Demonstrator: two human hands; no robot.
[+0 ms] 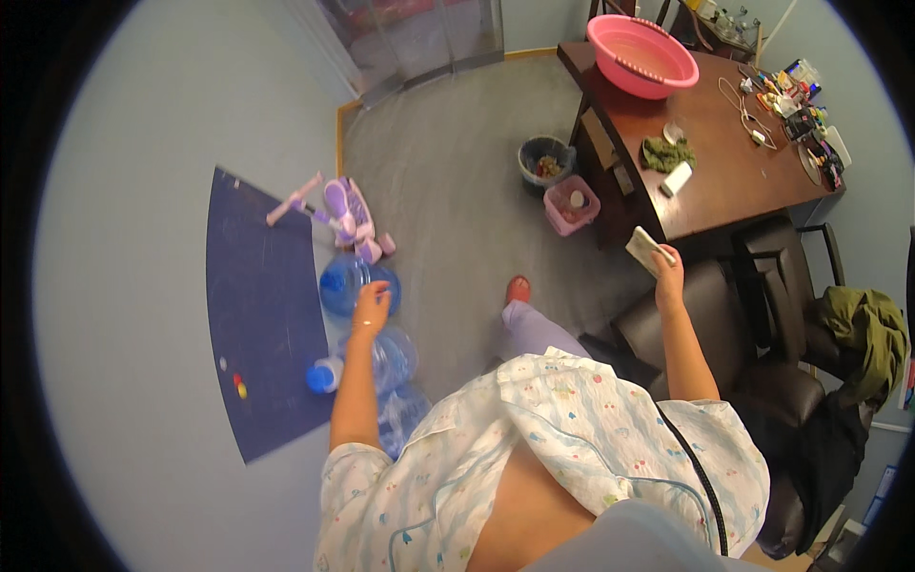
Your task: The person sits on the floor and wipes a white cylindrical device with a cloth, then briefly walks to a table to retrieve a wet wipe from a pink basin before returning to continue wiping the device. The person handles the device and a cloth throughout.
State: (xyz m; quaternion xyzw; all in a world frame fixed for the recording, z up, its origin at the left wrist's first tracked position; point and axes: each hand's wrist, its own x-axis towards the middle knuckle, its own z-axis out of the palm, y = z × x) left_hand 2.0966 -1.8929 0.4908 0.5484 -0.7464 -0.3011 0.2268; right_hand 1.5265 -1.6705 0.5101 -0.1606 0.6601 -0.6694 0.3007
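Note:
My right hand (670,272) grips a flat, whitish rectangular object (643,250), perhaps a phone, near the corner of the dark wooden desk (722,179). On the left, my left hand (372,309) hangs in front of large blue water bottles (336,286), its fingers partly curled; whether it holds anything is not clear. On the desk lie a green cloth (665,154), a small white box-like item (676,179) and a cable (743,114). A pink plastic basin (642,56) stands at the desk's far end.
Two waste bins, one dark-lined (545,163) and one pink (572,206), stand beside the desk. A pink and purple child's scooter (350,214) leans near a dark blue wall board (268,322). Black office chairs (700,322) stand right, one bearing a green garment (868,329).

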